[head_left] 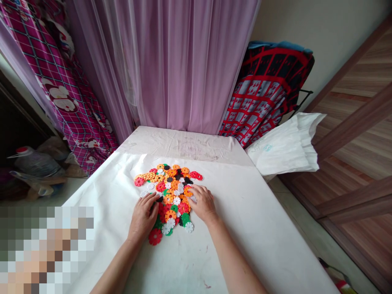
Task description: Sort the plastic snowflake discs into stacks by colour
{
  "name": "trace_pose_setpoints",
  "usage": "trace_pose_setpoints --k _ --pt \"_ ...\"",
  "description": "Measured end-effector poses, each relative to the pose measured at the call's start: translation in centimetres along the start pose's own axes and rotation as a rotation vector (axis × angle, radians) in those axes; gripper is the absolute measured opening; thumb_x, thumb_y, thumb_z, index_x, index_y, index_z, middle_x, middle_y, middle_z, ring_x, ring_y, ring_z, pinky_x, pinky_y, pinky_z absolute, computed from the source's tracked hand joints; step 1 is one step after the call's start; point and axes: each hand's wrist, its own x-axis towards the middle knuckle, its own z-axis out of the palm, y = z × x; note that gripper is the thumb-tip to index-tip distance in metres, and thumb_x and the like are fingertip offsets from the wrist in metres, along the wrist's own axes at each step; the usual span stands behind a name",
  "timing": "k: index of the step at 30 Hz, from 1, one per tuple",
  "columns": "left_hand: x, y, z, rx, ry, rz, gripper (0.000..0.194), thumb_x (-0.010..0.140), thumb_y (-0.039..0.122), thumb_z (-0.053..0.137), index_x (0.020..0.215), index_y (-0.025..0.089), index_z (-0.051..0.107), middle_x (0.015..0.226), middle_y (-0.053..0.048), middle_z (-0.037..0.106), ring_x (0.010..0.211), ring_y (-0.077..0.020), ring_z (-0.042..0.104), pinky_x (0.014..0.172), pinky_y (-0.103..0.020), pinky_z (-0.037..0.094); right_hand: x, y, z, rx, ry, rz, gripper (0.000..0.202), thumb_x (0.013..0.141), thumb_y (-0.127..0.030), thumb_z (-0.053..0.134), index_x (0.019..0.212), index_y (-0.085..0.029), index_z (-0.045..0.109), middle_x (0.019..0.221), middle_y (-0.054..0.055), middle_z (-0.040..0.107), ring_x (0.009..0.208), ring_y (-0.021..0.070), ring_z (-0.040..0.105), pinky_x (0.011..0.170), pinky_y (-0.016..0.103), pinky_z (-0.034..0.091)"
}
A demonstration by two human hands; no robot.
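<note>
A loose heap of flower-shaped plastic discs in orange, red, white, green and black lies on a white-covered table. My left hand rests at the heap's left side, its fingers stretched out and touching discs near a black one. On the opposite side, my right hand lies with fingers apart, their tips against an orange disc. Neither hand visibly grips a disc, though the undersides of both are hidden. A red disc sits at the near edge of the heap, and overlapping orange discs form its far left part.
The white table cover spreads around the heap. A white woven sack stands off the right corner. Purple curtains hang behind, beside a red-and-black patterned cloth. A large clear bottle is at left; a pixelated patch covers the lower left.
</note>
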Motion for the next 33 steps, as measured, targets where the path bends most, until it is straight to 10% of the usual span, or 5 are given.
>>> trace_pose_setpoints --k 8,20,33 --pt "0.0 0.1 0.0 0.019 -0.006 0.008 0.034 0.093 0.042 0.046 0.112 0.026 0.07 0.123 -0.007 0.071 0.12 -0.027 0.062 0.11 -0.055 0.043 2.6 0.0 -0.1 -0.003 -0.249 0.046 0.033 0.079 -0.024 0.069 0.112 -0.024 0.068 0.113 0.007 0.07 0.107 0.0239 0.061 0.093 0.037 0.046" --pt "0.0 0.0 -0.1 0.032 -0.037 0.01 0.038 0.094 0.046 0.044 0.112 0.026 0.07 0.123 -0.007 0.071 0.121 -0.027 0.061 0.11 -0.055 0.042 -1.7 6.6 -0.9 0.315 0.224 0.402 0.045 0.07 -0.031 0.065 0.114 -0.021 0.063 0.103 0.007 0.069 0.085 0.0194 0.064 0.081 0.036 0.054" --pt "0.1 0.0 -0.6 0.058 -0.07 0.015 0.04 0.094 0.049 0.043 0.113 0.026 0.069 0.125 -0.007 0.07 0.122 -0.0268 0.061 0.111 -0.054 0.041 -2.8 7.3 -1.3 0.213 0.145 0.297 0.046 0.068 -0.023 0.063 0.115 -0.022 0.064 0.099 0.006 0.07 0.083 0.0188 0.064 0.084 0.035 0.053"
